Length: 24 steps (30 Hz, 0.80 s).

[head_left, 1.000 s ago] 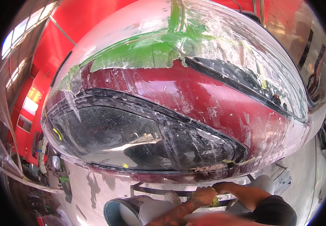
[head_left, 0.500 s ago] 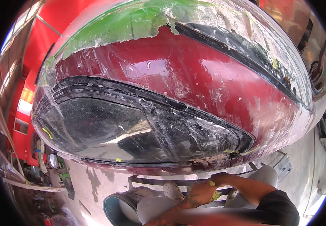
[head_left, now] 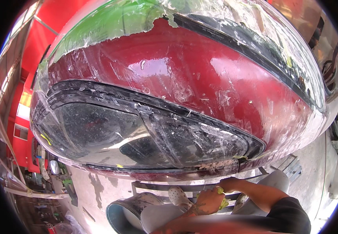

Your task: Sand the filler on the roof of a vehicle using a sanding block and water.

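Yellow-green wad (head_left: 224, 204) is bunched in the left hand (head_left: 210, 201), fingers curled round it, bits poking out past them. Right hand (head_left: 230, 184) is bent just beside it, can't tell if its fingers grip anything. Bucket (head_left: 134, 202) sits left of the fingers, car (head_left: 200, 74) beyond them.

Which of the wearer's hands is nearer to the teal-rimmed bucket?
Left. The left hand is to the right of the teal-rimmed bucket, apart from it; the right hand is farther right, beyond the left one.
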Available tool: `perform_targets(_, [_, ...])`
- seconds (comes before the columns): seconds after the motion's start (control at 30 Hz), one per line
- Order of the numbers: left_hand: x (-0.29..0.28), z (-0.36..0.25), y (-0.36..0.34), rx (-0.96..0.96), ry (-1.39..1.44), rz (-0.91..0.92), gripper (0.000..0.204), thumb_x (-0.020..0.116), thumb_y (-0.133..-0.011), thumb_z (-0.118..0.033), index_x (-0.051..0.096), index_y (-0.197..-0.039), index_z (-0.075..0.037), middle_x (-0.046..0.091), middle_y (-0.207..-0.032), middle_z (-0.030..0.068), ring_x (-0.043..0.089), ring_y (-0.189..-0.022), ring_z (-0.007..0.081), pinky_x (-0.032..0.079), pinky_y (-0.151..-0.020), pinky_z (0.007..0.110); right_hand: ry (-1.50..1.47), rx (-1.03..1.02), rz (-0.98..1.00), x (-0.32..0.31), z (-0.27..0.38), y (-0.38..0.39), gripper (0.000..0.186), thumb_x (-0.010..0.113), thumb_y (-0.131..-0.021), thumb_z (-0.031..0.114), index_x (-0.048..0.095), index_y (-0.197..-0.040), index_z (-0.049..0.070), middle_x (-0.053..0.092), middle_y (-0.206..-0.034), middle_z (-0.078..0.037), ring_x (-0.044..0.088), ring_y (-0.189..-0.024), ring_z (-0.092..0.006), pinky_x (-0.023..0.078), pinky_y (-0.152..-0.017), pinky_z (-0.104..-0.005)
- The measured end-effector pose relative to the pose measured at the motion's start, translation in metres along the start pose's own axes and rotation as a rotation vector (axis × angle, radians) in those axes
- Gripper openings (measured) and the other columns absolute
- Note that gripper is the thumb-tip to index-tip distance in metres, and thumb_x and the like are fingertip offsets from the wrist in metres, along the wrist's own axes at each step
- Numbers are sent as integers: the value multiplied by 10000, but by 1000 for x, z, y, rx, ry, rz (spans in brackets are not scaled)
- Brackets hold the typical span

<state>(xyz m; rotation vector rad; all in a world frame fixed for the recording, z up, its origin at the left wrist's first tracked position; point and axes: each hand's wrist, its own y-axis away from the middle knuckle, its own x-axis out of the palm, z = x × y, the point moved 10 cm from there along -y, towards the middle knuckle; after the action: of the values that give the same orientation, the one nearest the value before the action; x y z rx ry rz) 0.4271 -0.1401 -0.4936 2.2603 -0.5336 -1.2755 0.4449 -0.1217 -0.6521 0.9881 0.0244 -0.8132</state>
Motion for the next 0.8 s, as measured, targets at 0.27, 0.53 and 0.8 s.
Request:
perform_targets(0.27, [-1,0,0,57,-47,-117,197,590,-828,-162,674,-990,-88,623,-1057,189,673,-871,357,533,-689,494,-86,-56,41,7,-5,-8,411,615,-882,213,560,-1288,174,642,-1196,-174,610,-1106,-374,485,-898,-478])
perform_targets(0.53, [-6,7,-5,30,19,-86,215,579,-813,-109,653,-1004,-41,639,-998,209,676,-871,383,534,-717,511,-174,-48,-13,-12,6,3,424,622,-884,234,581,-1306,216,675,-1146,-182,641,-1046,-364,491,-871,-467])
perform_targets(0.8, [0,4,-11,25,-28,28,266,578,-814,-118,650,-1067,-77,628,-1057,223,664,-915,392,537,-740,508,-138,-51,-41,-15,4,6,332,630,-866,253,647,-1169,119,692,-1076,-185,658,-981,-370,501,-821,-470])
